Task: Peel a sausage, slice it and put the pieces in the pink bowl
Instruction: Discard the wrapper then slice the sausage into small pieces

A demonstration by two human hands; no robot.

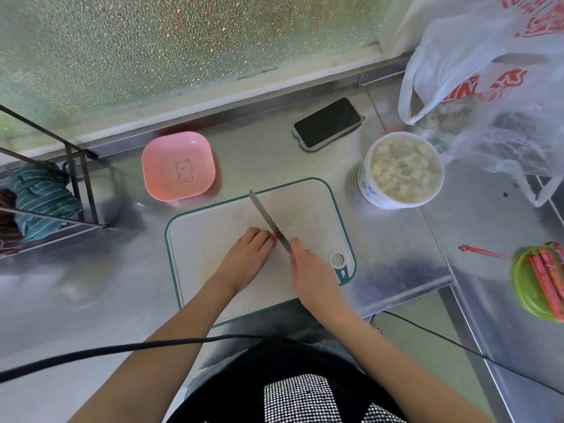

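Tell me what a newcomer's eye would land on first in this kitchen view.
First, the two bare hands at the white green-edged cutting board: the right hand grips a steel-bladed knife beside the flat left hand. Next, the empty square pink bowl left of the board's far edge, then the round white tub of pale chunks at right.

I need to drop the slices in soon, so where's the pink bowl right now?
In the head view, the pink bowl sits empty on the metal counter, just past the cutting board's far left corner, left of the phone.
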